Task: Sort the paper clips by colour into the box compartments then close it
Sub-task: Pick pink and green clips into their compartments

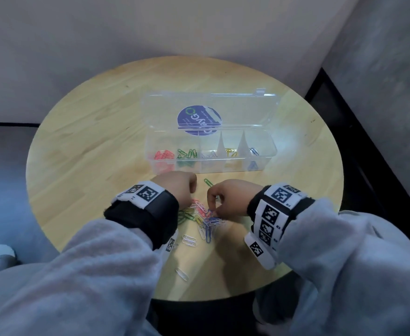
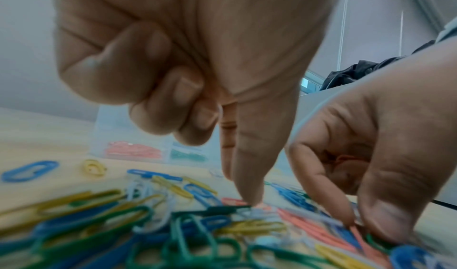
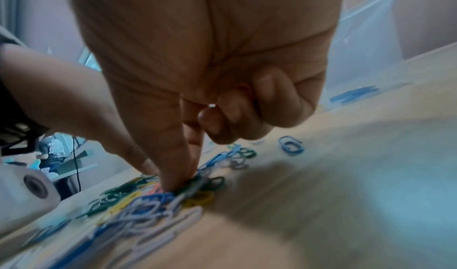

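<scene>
Right hand (image 2: 385, 146): low centre of the head view, thumb and forefinger pinched on a pink clip (image 2: 358, 234), more pink tucked in its palm.
Left hand (image 1: 177, 190): forefinger pressed on the heap (image 1: 199, 214), other fingers curled, nothing held.
Box (image 1: 267, 144): open, above the hands, partly sorted.
Advice: lift one colour cleanly, steadying the heap.

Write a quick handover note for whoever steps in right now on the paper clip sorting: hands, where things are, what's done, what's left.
Left hand: over the pile, thumb and forefinger extended down onto it, other fingers curled; no clip clearly held.
Right hand: fingers pinching at a pink clip in the pile; whether it also holds clips in the palm is unclear.
Box: beyond the pile, lid open. Compartments left to right hold pink, green, white, yellow, blue clips.
Done: some of each colour sorted.
Left: the mixed pile, a stray green clip near the box, white strays nearer the table edge, then close the lid.
</scene>
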